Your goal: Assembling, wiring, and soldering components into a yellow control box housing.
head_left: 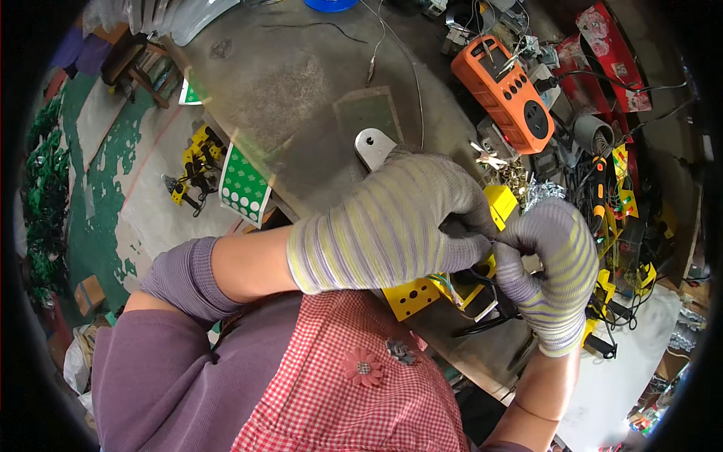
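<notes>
My left hand (399, 218) and my right hand (553, 264) wear striped grey-and-yellow knitted gloves. Their fingertips meet in a pinch, and whatever lies between them is too small or hidden to name. Just below the hands is a yellow metal bracket (410, 299) with round holes. Thin coloured wires (446, 288) run beside it, and a black cord (482, 325) curls under my right hand. Beyond the fingertips sits a small yellow block-like part (500, 205). From under my left hand sticks out a silver rounded metal end (373, 148) with a hole; I cannot tell whether it is held.
An orange meter with a socket (504, 94) lies at the back right, near small screws (512, 177) and red boxes (614, 53). Yellow parts with black cords (606, 309) lie at the right. A green-and-white sticker sheet (245, 181) hangs at the worktable's (279, 98) left edge.
</notes>
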Tool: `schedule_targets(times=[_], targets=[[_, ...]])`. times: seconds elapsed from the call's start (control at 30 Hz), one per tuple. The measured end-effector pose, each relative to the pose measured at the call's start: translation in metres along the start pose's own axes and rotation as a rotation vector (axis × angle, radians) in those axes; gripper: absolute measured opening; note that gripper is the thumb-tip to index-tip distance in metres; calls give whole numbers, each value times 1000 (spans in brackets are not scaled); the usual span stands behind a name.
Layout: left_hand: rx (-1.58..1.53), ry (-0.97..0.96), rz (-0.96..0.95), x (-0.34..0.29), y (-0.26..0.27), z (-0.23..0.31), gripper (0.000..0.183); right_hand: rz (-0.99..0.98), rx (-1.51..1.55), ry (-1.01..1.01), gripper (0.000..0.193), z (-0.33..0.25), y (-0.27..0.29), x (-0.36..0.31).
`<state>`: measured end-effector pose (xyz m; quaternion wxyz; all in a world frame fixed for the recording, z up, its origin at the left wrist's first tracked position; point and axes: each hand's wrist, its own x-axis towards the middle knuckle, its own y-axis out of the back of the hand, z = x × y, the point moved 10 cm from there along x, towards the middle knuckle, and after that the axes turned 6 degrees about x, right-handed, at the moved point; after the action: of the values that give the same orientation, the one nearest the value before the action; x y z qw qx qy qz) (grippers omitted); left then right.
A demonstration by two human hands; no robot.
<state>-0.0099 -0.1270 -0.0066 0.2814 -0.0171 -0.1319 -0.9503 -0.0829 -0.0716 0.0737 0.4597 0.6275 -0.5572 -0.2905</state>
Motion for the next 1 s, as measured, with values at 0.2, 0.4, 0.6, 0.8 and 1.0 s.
schedule_targets(times=[0.2, 0.4, 0.6, 0.8, 1.0], targets=[[579, -357, 260, -9, 4, 40, 15, -135, 718, -972, 26, 60, -38, -36], [278, -179, 129, 0, 5, 15, 11, 142, 556, -777, 14, 54, 4, -36], [0, 27, 175, -4, 12, -8, 15, 11, 371, -489, 13, 24, -19, -18], [27, 35, 146, -3, 10, -9, 16, -24, 301, -448, 13, 24, -29, -16], [-32, 97, 123, -3, 10, -12, 18, -10, 251, -352, 12, 16, -27, -10]])
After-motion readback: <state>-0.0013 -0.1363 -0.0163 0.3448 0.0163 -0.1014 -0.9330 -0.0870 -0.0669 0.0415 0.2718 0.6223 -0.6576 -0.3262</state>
